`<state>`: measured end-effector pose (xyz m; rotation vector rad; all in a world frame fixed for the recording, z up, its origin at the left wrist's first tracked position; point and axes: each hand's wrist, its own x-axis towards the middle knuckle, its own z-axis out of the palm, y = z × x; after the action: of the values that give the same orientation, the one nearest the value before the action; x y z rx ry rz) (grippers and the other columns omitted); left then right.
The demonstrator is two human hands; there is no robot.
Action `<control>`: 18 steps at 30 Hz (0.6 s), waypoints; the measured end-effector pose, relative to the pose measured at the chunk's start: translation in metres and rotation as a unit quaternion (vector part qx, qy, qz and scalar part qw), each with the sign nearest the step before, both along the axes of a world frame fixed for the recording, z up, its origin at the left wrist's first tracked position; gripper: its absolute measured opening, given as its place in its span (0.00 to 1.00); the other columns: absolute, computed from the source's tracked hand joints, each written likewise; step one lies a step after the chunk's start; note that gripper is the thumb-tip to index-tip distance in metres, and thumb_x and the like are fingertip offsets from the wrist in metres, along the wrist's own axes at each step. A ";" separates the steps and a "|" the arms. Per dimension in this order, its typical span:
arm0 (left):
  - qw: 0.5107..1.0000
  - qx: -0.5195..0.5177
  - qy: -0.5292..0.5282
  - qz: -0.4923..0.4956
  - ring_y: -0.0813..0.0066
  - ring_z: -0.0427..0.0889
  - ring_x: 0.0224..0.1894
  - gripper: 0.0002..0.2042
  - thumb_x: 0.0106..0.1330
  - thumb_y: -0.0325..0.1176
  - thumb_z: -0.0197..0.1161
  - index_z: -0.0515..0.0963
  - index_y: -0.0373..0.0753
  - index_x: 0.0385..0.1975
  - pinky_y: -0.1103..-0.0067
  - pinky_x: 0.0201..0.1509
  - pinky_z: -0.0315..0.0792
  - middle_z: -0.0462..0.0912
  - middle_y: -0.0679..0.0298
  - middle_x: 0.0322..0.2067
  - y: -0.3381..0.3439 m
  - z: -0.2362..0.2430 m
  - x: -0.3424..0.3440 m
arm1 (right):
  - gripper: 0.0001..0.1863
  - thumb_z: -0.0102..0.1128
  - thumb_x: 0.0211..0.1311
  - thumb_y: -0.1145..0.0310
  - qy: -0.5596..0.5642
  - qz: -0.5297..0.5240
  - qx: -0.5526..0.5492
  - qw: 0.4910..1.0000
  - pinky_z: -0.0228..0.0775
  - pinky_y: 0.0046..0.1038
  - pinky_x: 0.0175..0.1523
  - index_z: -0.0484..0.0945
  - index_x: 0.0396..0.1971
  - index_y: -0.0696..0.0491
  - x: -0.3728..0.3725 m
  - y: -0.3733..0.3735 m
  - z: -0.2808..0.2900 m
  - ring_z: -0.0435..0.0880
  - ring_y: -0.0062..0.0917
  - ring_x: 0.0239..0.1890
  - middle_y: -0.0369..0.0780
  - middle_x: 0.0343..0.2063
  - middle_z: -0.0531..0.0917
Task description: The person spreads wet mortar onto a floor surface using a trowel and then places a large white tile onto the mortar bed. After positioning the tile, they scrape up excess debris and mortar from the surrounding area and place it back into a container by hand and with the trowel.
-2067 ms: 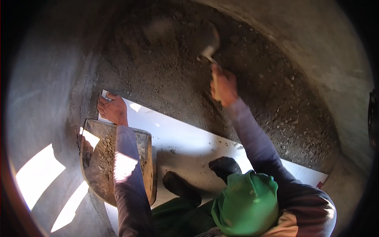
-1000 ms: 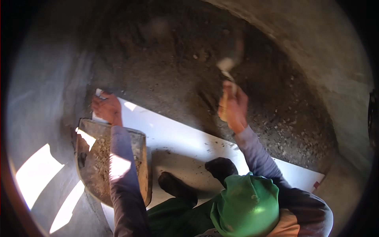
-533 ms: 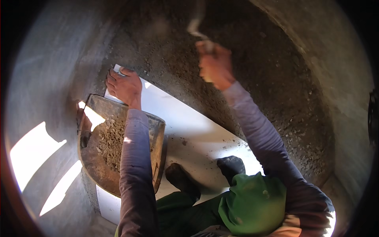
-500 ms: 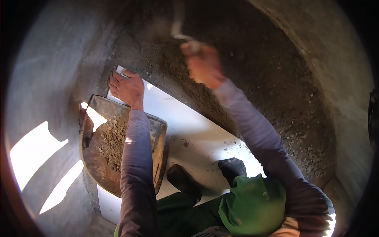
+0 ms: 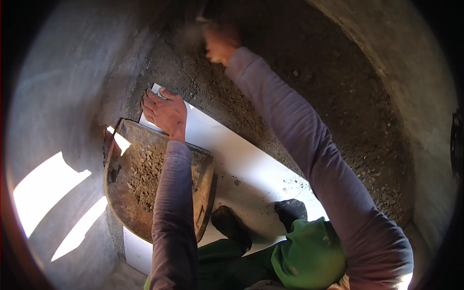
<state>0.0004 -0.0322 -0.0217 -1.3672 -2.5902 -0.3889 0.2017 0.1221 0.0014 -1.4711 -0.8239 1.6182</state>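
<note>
My left hand point(image 5: 164, 108) rests on the upper left corner of the white board point(image 5: 246, 154), fingers bent over its edge. Below that hand and under my forearm is a worn dark pan point(image 5: 121, 193) holding crumbly grey-brown material point(image 5: 145, 183). My right hand point(image 5: 221, 41), blurred, grips a trowel point(image 5: 203, 19) out over the rough dark bed of dirt and grit point(image 5: 338, 106); the trowel's blade is smeared by motion.
A curved grey concrete wall point(image 5: 58, 111) rings the space, with bright sunlit patches point(image 5: 43, 188) on its left. My dark-covered feet point(image 5: 290, 212) are on the white board, with my green clothing point(image 5: 309, 251) at the lower edge.
My right hand and trowel have swept up and leftward, farther from me. The board, pan and left hand appear farther right in the picture, the hand still on the corner.
</note>
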 end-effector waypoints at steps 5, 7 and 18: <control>0.999 -0.002 0.050 0.020 0.47 0.69 0.75 0.28 0.84 0.49 0.48 0.72 0.33 0.71 0.54 0.80 0.61 0.75 0.49 0.70 -0.013 0.016 -0.024 | 0.19 0.66 0.78 0.50 -0.016 -0.150 -0.097 0.984 0.76 0.32 0.25 0.82 0.46 0.53 -0.006 -0.033 0.039 0.81 0.25 0.21 0.36 0.26 0.80; 0.999 0.003 0.038 0.014 0.47 0.68 0.76 0.28 0.84 0.49 0.48 0.72 0.33 0.71 0.54 0.80 0.61 0.75 0.49 0.71 -0.002 0.017 -0.013 | 0.19 0.63 0.80 0.50 0.042 -0.092 0.039 0.994 0.74 0.33 0.24 0.82 0.48 0.53 -0.014 -0.017 0.043 0.80 0.25 0.22 0.37 0.26 0.79; 1.000 -0.006 0.022 0.018 0.47 0.67 0.77 0.28 0.85 0.50 0.46 0.72 0.33 0.71 0.53 0.80 0.61 0.73 0.50 0.72 -0.006 0.014 -0.016 | 0.21 0.64 0.78 0.49 0.057 -0.130 -0.039 0.989 0.75 0.35 0.21 0.81 0.51 0.53 -0.011 -0.064 0.054 0.83 0.28 0.21 0.38 0.22 0.78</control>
<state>-0.0158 -0.0381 -0.0074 -1.3147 -2.5821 -0.3354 0.1909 0.0577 0.0555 -1.4579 -0.4875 1.5354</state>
